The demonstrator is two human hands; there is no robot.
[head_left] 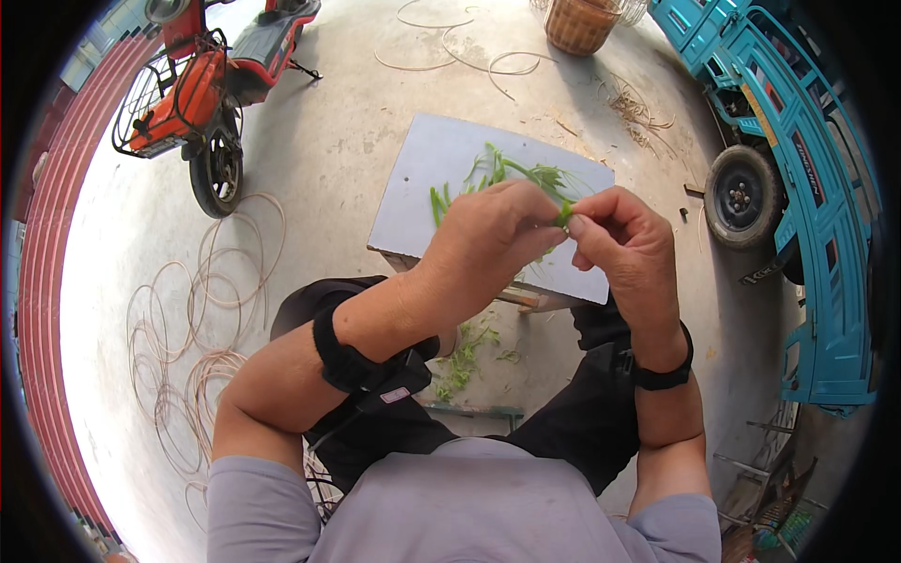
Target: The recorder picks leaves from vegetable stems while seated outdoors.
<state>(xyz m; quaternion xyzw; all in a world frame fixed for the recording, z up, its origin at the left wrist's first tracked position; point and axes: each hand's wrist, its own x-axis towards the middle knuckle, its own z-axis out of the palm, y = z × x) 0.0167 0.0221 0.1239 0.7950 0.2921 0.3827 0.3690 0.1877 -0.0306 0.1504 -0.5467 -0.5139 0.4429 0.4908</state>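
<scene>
Both my hands meet above a small light-grey table [413,192], their fingertips closed in a pinch. Between them shows a short bit of green plant stem [565,214]. My left hand [497,220] grips it from the left, and its fingers are partly hidden behind the back of the hand. From the right, my right hand [627,246] pinches the same bit between thumb and forefinger. Just beyond the hands, green stems with thin feathery ends [540,174] lie on the table. Several short green pieces [437,206] rest left of them.
Green scraps [460,366] litter the floor between my legs. Coiled cane strands [202,291] lie at the left, near a red electric scooter [188,98]. A blue cargo vehicle [817,206] stands at the right. A woven basket [580,25] sits at the far side.
</scene>
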